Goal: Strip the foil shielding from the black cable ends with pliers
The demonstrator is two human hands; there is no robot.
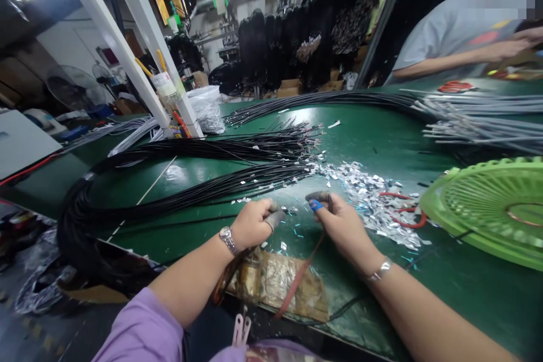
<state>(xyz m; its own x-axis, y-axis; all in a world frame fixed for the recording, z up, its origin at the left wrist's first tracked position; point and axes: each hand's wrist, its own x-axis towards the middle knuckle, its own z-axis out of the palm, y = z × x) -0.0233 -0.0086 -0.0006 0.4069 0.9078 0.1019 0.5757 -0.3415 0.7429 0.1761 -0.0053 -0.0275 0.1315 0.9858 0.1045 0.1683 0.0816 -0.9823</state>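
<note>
Nearest me, a pink plastic clothes peg (pixel 241 329) sits at the bottom of the frame, below a brown cardboard piece covered with shiny clear tape (pixel 278 283); the tape probably spares the card from wear. A flat reddish strap (pixel 294 289) slants across it.

At the centre, the left hand (pixel 265 219) has thumb and fingers drawn together, with a thin single black cable (pixel 178 220) running up to it from the left. The right hand (pixel 328 207), blue wrap on its thumb, has its digits pinched too. I can't tell what, if anything, either grips. Their dark finger covers look meant to protect the skin.

Just beyond, small silvery-white scraps (pixel 384 218) heap on the smooth green worktop (pixel 375 144), around red-handled tool grips (pixel 418 219), beside a round green plastic fan (pixel 492 209). Left of centre, a thick black cable bundle (pixel 203 189) points its ends at the heap, presumably to keep the tips within reach.

Against the pale post at upper left, a clear cup (pixel 165 87) keeps yellow-handled tools upright; its white label and the yellow-and-blue sticker (pixel 175 131) below are too blurred to read. Farther back, black cable hanks (pixel 314 28) hang, likely to stay untangled.
</note>
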